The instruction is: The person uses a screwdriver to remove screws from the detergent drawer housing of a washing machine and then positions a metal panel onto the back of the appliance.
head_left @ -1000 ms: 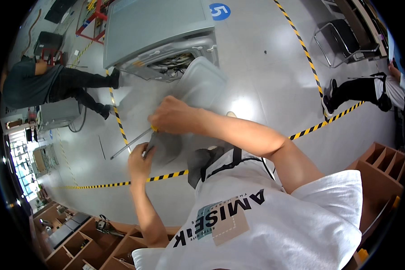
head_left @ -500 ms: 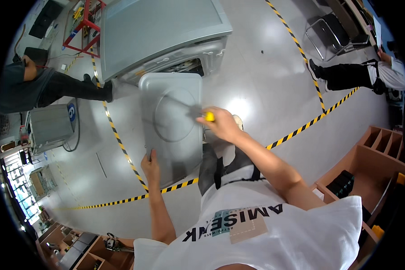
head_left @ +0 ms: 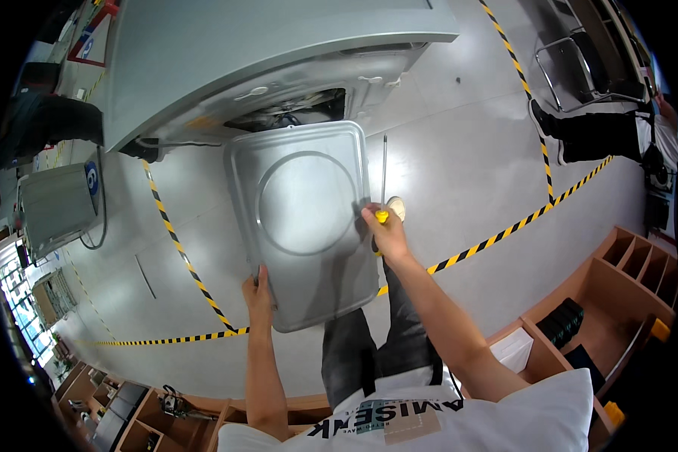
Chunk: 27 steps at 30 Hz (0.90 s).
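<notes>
A grey sheet-metal panel (head_left: 309, 203) with rounded corners and a raised ring is held up in front of me. My left hand (head_left: 257, 295) is closed around its lower left edge, thumb on the face. At the right edge, my right hand (head_left: 388, 235) is wrapped round the yellow handle of a screwdriver (head_left: 384, 181), whose shaft points away from me. Some fingers of that hand touch the panel's edge or sit behind it. Just beyond the panel's far edge is a large grey appliance (head_left: 279, 38) with a dark opening (head_left: 320, 109) in its near side.
Another person's legs (head_left: 60, 124) are at the far left, and a second person (head_left: 603, 135) stands at the right. Wooden compartment shelving (head_left: 633, 282) flanks me on the right. A smaller grey appliance (head_left: 56, 203) and yellow-black floor tape (head_left: 497, 230) lie around.
My right hand has come to the panel's right edge, and the screwdriver has swung from across the panel to pointing away. The panel and appliance appear larger and closer. My left hand keeps its grip.
</notes>
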Each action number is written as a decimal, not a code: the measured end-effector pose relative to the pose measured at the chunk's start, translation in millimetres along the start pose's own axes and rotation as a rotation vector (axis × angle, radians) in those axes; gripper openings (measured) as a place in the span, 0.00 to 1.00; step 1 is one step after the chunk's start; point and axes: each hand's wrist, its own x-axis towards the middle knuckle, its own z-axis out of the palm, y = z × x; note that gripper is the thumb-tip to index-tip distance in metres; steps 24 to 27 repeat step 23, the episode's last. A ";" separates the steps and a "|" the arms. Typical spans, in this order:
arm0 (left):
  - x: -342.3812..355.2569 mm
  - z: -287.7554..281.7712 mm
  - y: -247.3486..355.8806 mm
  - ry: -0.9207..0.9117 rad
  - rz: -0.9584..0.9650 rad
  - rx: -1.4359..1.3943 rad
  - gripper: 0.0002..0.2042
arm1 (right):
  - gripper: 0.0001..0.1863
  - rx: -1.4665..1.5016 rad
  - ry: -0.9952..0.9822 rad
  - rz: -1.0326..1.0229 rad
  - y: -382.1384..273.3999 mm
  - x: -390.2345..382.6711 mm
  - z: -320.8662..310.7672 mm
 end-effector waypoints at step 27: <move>323.1 179.4 -134.2 0.118 0.343 -0.340 0.28 | 0.13 0.527 0.163 -0.550 77.8 255.4 73.3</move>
